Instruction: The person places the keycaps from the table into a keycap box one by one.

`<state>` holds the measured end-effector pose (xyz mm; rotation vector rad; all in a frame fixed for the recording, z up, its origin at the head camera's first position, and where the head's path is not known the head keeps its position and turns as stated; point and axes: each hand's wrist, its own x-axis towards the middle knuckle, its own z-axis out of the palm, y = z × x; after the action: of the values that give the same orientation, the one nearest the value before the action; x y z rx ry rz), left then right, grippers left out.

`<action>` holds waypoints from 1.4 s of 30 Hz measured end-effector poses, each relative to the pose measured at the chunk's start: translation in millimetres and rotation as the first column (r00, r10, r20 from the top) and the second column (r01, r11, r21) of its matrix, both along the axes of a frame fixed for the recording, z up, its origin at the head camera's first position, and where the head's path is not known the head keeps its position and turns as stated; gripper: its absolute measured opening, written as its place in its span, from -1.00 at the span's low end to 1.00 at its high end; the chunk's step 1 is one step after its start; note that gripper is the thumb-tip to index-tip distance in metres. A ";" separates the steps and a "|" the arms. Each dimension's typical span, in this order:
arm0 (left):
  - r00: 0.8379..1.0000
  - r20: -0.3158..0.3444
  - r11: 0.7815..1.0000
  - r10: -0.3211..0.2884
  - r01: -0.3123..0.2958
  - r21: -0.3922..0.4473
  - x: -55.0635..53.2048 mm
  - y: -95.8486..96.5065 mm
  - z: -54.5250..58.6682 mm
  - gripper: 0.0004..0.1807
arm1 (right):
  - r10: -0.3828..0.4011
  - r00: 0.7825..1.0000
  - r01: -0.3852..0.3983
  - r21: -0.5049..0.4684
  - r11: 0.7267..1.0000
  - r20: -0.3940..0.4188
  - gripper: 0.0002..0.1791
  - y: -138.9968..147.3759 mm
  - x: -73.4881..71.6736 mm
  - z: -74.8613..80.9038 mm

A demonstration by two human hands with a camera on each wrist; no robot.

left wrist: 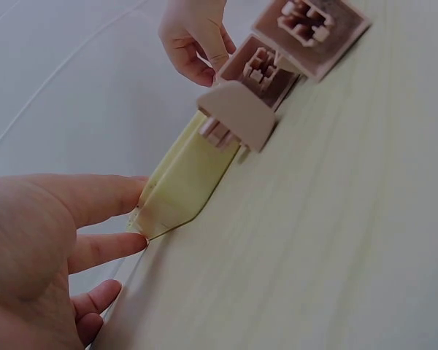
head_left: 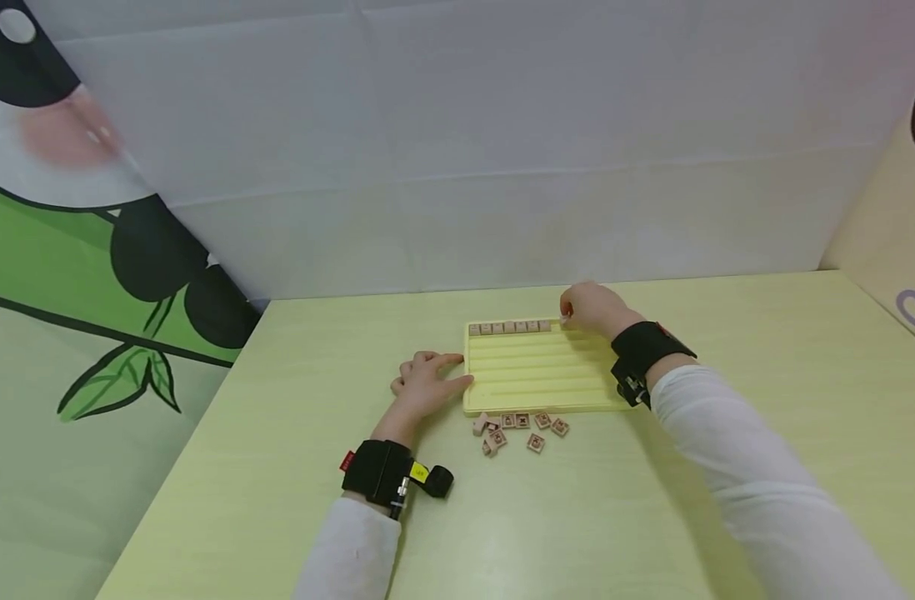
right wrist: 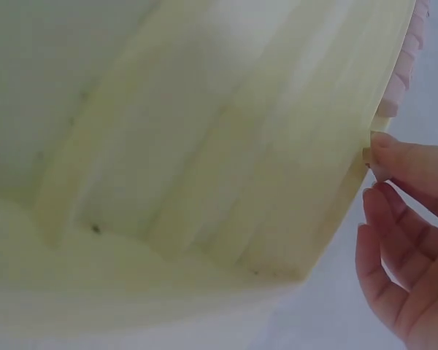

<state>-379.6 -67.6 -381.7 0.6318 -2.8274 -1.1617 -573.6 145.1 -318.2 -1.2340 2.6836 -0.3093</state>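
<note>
A yellow ridged tray (head_left: pixel 540 377) lies on the table. Along its far edge, at the left, stands a row of pinkish-brown keycaps (head_left: pixel 508 327). My right hand (head_left: pixel 596 308) is over the tray's far side, just right of that row, and pinches one keycap (right wrist: pixel 377 169) between thumb and forefinger. Much of that keycap is hidden by the fingers. My left hand (head_left: pixel 426 387) rests at the tray's left side, where its extended thumb and forefinger touch the edge; the left wrist view shows these straight fingers against the tray's corner (left wrist: pixel 179 193).
Several loose keycaps (head_left: pixel 522 422) lie in front of the tray, many with their hollow undersides up. The pale yellow table (head_left: pixel 547 533) meets a white cloth wall (head_left: pixel 465 217) at the back. A printed panel (head_left: pixel 90 275) is on the left.
</note>
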 end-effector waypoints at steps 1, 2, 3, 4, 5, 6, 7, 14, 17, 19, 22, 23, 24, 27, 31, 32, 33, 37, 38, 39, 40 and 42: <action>1.000 0.002 1.000 0.000 0.000 0.004 0.1 0.0 0.1 -0.43 | 0.002 1.000 -0.002 0.006 1.000 -0.002 -0.90 -0.1 -0.1 -0.5; 1.000 0.002 1.000 -0.001 0.001 0.007 0.3 0.1 0.1 -0.42 | 0.003 1.000 -0.003 0.012 1.000 -0.004 -0.90 -0.3 -0.3 -1.0; 1.000 0.001 1.000 -0.001 0.001 0.008 0.5 0.0 0.2 -0.43 | 0.005 1.000 -0.005 0.019 1.000 -0.006 -0.90 -0.4 -0.4 -1.5; 1.000 0.002 1.000 0.000 0.000 0.013 0.7 0.0 0.1 -0.42 | 0.003 1.000 -0.003 0.025 1.000 -0.007 -0.90 -0.6 -0.7 -2.1; 1.000 0.000 1.000 0.003 -0.003 0.017 0.8 0.2 0.2 -0.42 | 0.003 1.000 -0.002 0.031 1.000 -0.007 -0.90 -0.6 -0.7 -2.5; 1.000 -0.002 1.000 0.005 -0.005 0.020 1.1 0.5 0.6 -0.42 | 0.005 1.000 -0.004 0.037 0.999 -0.008 -0.90 -0.6 -0.4 -2.4; 1.000 -0.004 1.000 0.007 -0.007 0.020 1.3 0.6 0.7 -0.42 | 0.002 1.000 -0.002 0.042 0.999 -0.008 -0.90 -0.8 -0.3 -2.5; 1.000 -0.016 1.000 0.006 -0.006 0.010 2.2 0.5 1.0 -0.43 | 0.005 1.000 -0.004 0.078 0.997 -0.013 -0.89 -2.8 0.5 -3.2; 1.000 -0.008 1.000 0.006 -0.006 0.023 1.8 -0.4 -0.2 -0.44 | 0.008 1.000 -0.007 0.087 0.996 -0.008 -0.89 -4.2 1.3 -2.3; 1.000 -0.006 1.000 0.003 -0.003 0.019 2.1 -0.4 -0.1 -0.43 | 0.018 1.000 -0.017 0.088 0.996 -0.009 -0.90 -4.8 1.9 -1.5; 1.000 -0.009 1.000 0.003 -0.002 0.017 2.8 -0.4 0.1 -0.43 | 0.028 1.000 -0.027 0.084 0.996 -0.008 -0.91 -5.8 3.3 -0.5; 1.000 -0.010 1.000 0.002 -0.002 0.016 3.1 -0.5 0.1 -0.43 | 0.031 0.999 -0.030 0.084 0.996 -0.008 -0.91 -6.3 3.8 -0.4; 1.000 -0.009 1.000 0.003 -0.002 0.017 3.1 -0.8 -0.2 -0.43 | 0.034 0.999 -0.033 0.085 0.996 -0.010 -0.90 -6.6 4.2 -0.2; 1.000 -0.008 1.000 0.004 -0.004 0.020 3.0 -1.2 -0.6 -0.42 | 0.036 0.999 -0.034 0.093 0.995 -0.012 -0.89 -8.0 5.5 -0.1; 1.000 -0.010 1.000 0.008 -0.007 0.025 3.6 -1.1 -0.3 -0.43 | 0.045 0.999 -0.043 0.098 0.994 -0.020 -0.88 -10.1 7.4 0.5; 1.000 -0.010 1.000 0.008 -0.008 0.026 3.9 -1.1 -0.2 -0.43 | 0.046 0.999 -0.044 0.098 0.994 -0.020 -0.88 -10.7 8.0 0.9; 1.000 -0.009 1.000 0.008 -0.008 0.026 3.9 -1.4 -0.4 -0.43 | 0.051 0.998 -0.048 0.099 0.994 -0.023 -0.88 -11.1 8.3 1.1; 1.000 -0.006 1.000 0.007 -0.007 0.021 3.2 -2.6 -1.8 -0.43 | 0.063 0.998 -0.060 0.105 0.993 -0.027 -0.87 -12.3 8.8 1.7; 1.000 -0.007 1.000 0.006 -0.006 0.020 3.0 -2.6 -2.0 -0.43 | 0.063 0.998 -0.060 0.108 0.992 -0.029 -0.87 -12.8 8.6 1.7; 1.000 -0.009 1.000 0.006 -0.005 0.022 2.8 -2.6 -2.2 -0.43 | 0.061 0.998 -0.058 0.112 0.992 -0.029 -0.86 -13.1 8.6 1.8; 1.000 -0.011 1.000 0.005 -0.005 0.025 2.7 -2.7 -2.3 -0.43 | 0.059 0.998 -0.056 0.114 0.992 -0.028 -0.86 -13.6 8.7 1.7; 1.000 -0.018 1.000 0.004 -0.004 0.031 2.6 -2.5 -2.1 -0.44 | 0.052 0.998 -0.049 0.116 0.992 -0.026 -0.85 -14.6 8.3 1.0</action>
<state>-377.0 -70.1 -383.8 0.6251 -2.7973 -1.2072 -565.2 130.5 -317.2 -1.2789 2.6473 -0.1286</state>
